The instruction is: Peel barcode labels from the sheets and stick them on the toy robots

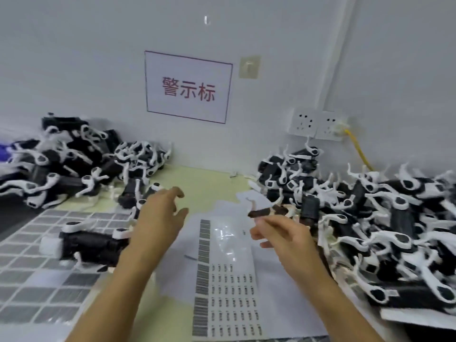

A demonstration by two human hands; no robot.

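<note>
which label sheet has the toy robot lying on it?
The left label sheet, with large grey labels: one black-and-white toy robot lies across it. The centre sheet of small barcode labels carries none.

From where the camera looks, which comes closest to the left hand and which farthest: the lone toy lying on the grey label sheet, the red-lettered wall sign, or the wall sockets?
From the left hand:
1. Toy, just to its left on the grey sheet.
2. Sign, on the wall above it.
3. Sockets, up and to the right on the wall, farthest.
</note>
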